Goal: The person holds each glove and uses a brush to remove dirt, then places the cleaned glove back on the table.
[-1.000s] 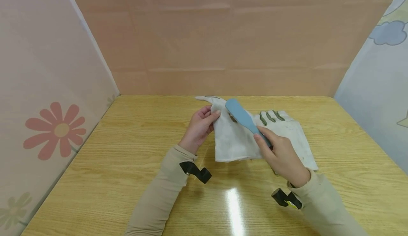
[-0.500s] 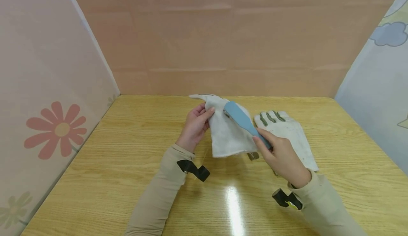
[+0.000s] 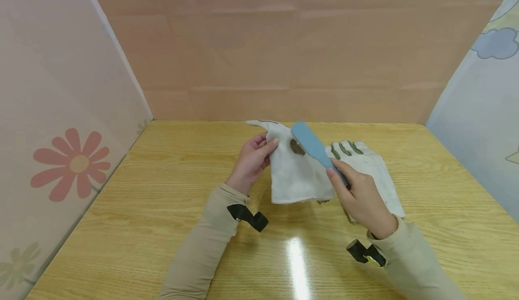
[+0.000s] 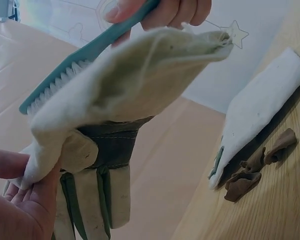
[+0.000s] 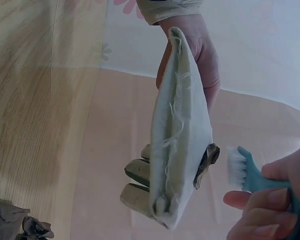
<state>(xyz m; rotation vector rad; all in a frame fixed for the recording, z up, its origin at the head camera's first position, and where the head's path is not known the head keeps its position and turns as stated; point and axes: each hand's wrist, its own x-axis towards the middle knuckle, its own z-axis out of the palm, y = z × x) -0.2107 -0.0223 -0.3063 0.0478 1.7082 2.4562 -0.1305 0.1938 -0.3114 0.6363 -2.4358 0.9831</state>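
In the head view, my left hand pinches a white work glove near its edge and holds it up over the table. The glove's open cuff, with frayed threads, faces the right wrist camera. A brown, crumpled scrap sits on the glove's outer side. My right hand grips a blue brush by its handle, fingers wrapped around it. White bristles point toward the glove, with a small gap to the scrap in the right wrist view. Dark green cloth shows between the glove's fingers in the left wrist view.
A second white glove with green strips lies on the table at the right, partly behind my right hand. Brown scraps lie beside it. A plain backdrop stands behind, with printed panels at both sides.
The glove shifted left, then slightly back right. The brush went down-left along it, covering the brown scrap, and has since come up and right, leaving the scrap in sight.
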